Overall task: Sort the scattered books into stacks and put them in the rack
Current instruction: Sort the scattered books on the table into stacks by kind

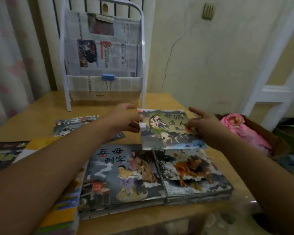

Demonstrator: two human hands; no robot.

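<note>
Left hand [124,118] and right hand [205,123] pinch a book [168,129] mid-frame; stacks [153,175] below seem begun; rack [103,53], upper left, awaits books.

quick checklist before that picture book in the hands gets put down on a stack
1. Left hand grips the held book at its left edge: ok.
2. Right hand secure on the right edge: cannot tell, its forefinger is stretched out straight.
3. Held book clear of the table: ok, it hovers tilted above the stacks.
4. Lion-cover stack below has a free top: ok.
5. Stack edges squared: not ok, lower books stick out.
6. Rack pockets free: not ok, newspapers fill them.
</note>
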